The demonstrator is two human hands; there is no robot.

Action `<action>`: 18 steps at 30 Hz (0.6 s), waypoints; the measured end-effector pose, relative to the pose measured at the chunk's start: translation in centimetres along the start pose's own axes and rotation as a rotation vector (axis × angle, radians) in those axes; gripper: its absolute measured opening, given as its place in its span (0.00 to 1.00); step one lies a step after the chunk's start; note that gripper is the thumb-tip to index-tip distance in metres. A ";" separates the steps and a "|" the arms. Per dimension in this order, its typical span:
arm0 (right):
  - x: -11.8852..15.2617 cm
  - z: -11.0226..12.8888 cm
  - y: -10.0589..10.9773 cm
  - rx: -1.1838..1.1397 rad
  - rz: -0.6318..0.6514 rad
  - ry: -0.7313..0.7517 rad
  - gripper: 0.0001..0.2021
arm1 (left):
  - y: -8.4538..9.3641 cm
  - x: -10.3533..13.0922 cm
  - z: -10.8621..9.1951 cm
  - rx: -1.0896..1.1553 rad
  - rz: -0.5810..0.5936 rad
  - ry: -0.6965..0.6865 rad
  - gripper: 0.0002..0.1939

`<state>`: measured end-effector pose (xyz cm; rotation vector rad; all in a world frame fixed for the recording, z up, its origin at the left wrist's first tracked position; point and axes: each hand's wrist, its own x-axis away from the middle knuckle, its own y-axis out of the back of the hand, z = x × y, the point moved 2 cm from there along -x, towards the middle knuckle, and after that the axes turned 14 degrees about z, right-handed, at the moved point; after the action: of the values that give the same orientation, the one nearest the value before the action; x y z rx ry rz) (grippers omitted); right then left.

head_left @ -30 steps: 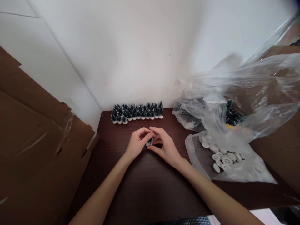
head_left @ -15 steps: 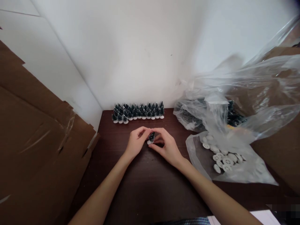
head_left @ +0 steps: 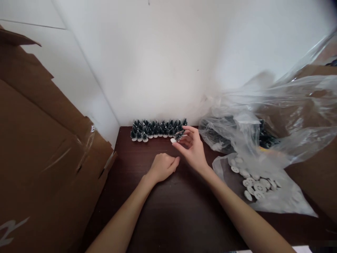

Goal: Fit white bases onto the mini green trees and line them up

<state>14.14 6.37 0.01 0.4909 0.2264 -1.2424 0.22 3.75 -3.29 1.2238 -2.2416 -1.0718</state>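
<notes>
Between the thumb and fingers of my right hand point(head_left: 193, 149) is a small dark green tree point(head_left: 179, 135), tilted, its white round base pointing left. It is in front of the right part of a block of similar little trees point(head_left: 155, 129), which stand upright on white bases near the wall. My left hand point(head_left: 163, 167) rests on the dark table point(head_left: 158, 218), lower and to the left of my right hand. Its fingers are curled closed, and no object shows in them.
A clear plastic bag point(head_left: 218, 131) with dark trees lies at the right. In front of it, another bag point(head_left: 221, 163) holds several white discs point(head_left: 259, 188). A large cardboard box point(head_left: 52, 140) stands on the left, and a white wall point(head_left: 158, 63) rises behind the table.
My hands have parted. My right hand has carried the small tree up toward the block of trees, and the tree now tilts. My left hand has let go of it and curled closed lower down.
</notes>
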 end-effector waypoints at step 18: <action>-7.3 -1.2 -6.9 0.853 0.716 0.038 0.18 | 0.1 -0.1 -0.6 -0.291 0.085 -0.013 0.16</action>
<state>5.40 11.47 0.45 1.2054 -0.4500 -0.5683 0.65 3.63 -2.84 0.9940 -2.0370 -1.3185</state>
